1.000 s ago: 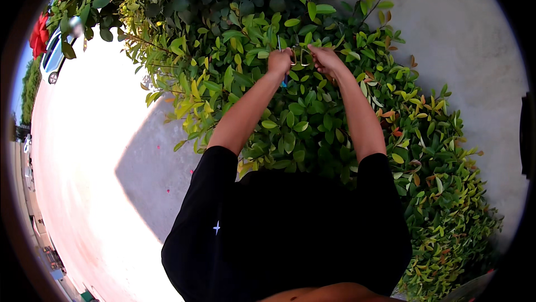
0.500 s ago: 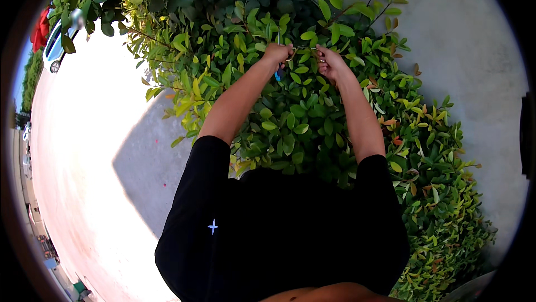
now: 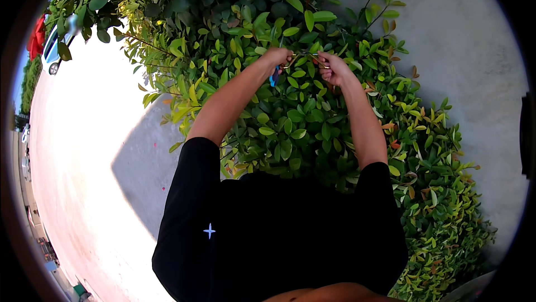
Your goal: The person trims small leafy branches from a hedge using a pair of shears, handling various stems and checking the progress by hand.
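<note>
My left hand [image 3: 275,58] is closed over the hedge, with a blue-handled tool [image 3: 274,77] sticking out below the fist. A thin shaft seems to rise above it, but the tool's kind is too small to tell. My right hand [image 3: 333,69] is closed in a pinch beside it, a short gap away. Thin brass-coloured wire-like pieces [image 3: 320,62] curve from the fingers of both hands toward each other. Whether they join in the gap is unclear. Green leaves of the hedge [image 3: 298,117] lie right under and around both hands.
Taller dark foliage [image 3: 195,0] stands ahead on the left. A grey concrete surface [image 3: 474,67] runs along the hedge's right side. Bright sunlit pavement [image 3: 84,162] lies to the left, with a shaded patch [image 3: 139,170] near me. A parked car [image 3: 53,53] stands far left.
Both hands have come slightly lower and nearer to me, still close together. More of the blue handle and of the brass-coloured pieces shows. Leaves just beyond the hands have shifted.
</note>
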